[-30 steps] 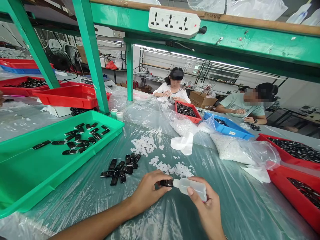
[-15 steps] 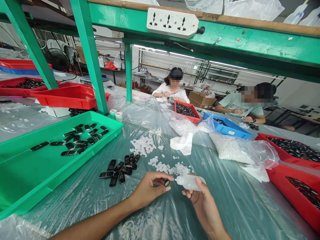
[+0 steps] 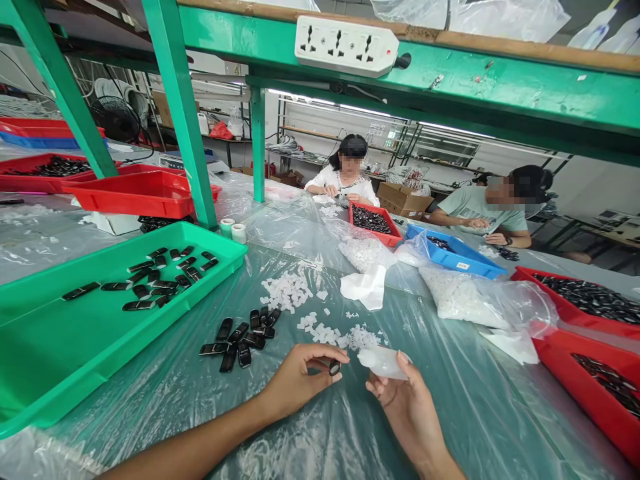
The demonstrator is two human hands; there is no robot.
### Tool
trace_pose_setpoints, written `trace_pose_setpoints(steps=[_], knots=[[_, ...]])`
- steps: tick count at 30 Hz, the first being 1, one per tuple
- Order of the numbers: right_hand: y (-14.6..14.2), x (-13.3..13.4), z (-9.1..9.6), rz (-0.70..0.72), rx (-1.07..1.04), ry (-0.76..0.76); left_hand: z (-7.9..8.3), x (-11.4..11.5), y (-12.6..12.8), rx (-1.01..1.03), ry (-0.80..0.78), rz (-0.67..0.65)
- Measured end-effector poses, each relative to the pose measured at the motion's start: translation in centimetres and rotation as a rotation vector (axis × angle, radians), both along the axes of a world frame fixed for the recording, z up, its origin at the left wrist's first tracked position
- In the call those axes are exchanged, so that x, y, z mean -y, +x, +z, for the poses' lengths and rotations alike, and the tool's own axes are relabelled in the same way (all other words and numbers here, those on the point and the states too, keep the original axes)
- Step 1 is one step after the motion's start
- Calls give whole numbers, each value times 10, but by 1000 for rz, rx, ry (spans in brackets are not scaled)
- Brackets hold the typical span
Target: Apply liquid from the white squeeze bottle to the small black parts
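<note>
My left hand [image 3: 296,379] pinches black piece [image 3: 335,367]; my right hand [image 3: 411,399] grips bottle [image 3: 383,362] near it. White bits [image 3: 367,339] just beyond my hands.

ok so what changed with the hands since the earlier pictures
The right hand drew the bottle rightward off the black piece, leaving a gap. The left hand turned that piece end-on to the camera. Neither let go; the green tray and white bits stayed put.

Bottle [image 3: 383,363] now apart from black piece [image 3: 335,367]
</note>
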State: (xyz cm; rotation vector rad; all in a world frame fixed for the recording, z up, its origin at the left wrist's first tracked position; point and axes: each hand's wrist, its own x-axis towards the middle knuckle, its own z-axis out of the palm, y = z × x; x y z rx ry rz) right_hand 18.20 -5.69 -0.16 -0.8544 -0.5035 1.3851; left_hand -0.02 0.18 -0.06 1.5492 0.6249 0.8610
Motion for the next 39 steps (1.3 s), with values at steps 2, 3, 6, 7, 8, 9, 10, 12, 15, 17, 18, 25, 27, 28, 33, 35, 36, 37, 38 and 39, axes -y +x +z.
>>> trace_pose_setpoints(steps=[2, 3, 6, 7, 8, 9, 10, 12, 15, 17, 18, 25, 27, 28, 33, 35, 36, 37, 38, 39], knots=[[0, 0, -2, -1, 39, 0, 0, 0, 0, -20, 21, 20], [0, 1, -2, -5, 67, -4, 0, 0, 1, -36, 38, 30], [0, 1, -4, -16, 178, -14, 3, 0, 0, -79, 94, 45], [0, 1, -4, -19, 218, -14, 3, 0, 0, -89, 109, 45], [1, 2, -4, -23, 261, -8, 4, 0, 0, -99, 118, 47], [1, 2, -4, -29, 306, 2, 4, 0, 0, -110, 124, 51], [1, 2, -4, -38, 354, 15, 5, 0, 0, -120, 130, 56], [1, 4, -4, -67, 452, 40, 4, 0, 0, -134, 143, 65], [1, 7, -3, -94, 592, 51, 2, 0, 0, -163, 174, 76], [0, 9, 0, -99, 675, 48, 1, 0, -1, -201, 193, 83], [-1, 10, 1, -98, 711, 49, 0, 0, -1, -221, 199, 84], [-3, 10, 10, -123, 795, 51, 0, 1, -2, -319, 238, 34], [-3, 9, 11, -132, 801, 44, -1, 1, -2, -339, 248, 19], [-3, 9, 11, -136, 805, 41, 0, 1, -2, -341, 250, 11], [0, 8, 10, -126, 812, 60, 2, 2, -2, -293, 228, -62], [1, 8, 9, -123, 808, 65, 3, 2, -2, -275, 215, -98], [2, 8, 8, -123, 808, 65, 3, 2, -2, -268, 207, -112], [2, 7, 8, -127, 812, 65, 4, 2, -3, -260, 197, -122], [2, 7, 8, -129, 817, 67, 4, 2, -3, -252, 185, -129], [2, 7, 8, -129, 822, 67, 4, 2, -3, -243, 172, -132]])
